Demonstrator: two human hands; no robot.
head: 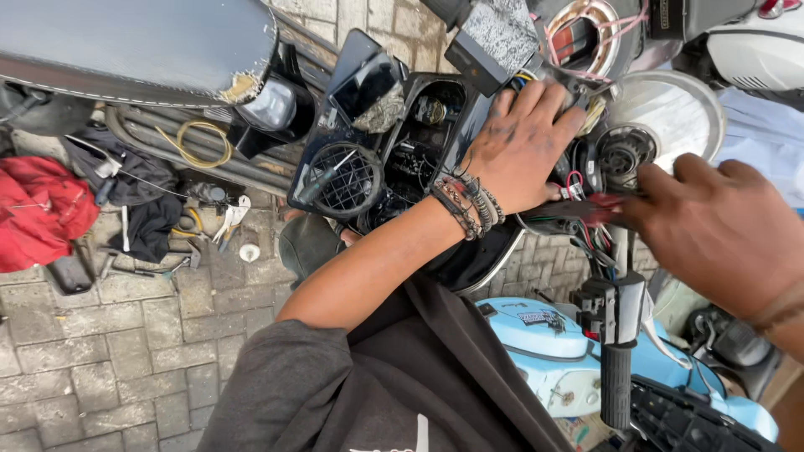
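Observation:
My left hand [519, 146], with several bead bracelets at the wrist, lies flat with fingers spread on the opened black headset housing [394, 142] of a scooter, fingertips at a bundle of coloured wires [578, 180]. It grips nothing. My right hand [720, 226] comes in from the right, closed on a blurred red-handled tool [599, 205] whose tip points at the wires beside my left hand. Below them sit the black switch block and handlebar grip [615, 385] and the light blue scooter body [544, 343].
A round chrome headlight ring [670, 109] lies behind the wires. A grey seat of another bike [126, 42] fills the top left. On the brick paving lie a red cloth [42, 209], dark rags, pliers [226, 222] and a yellow wire coil [201, 142].

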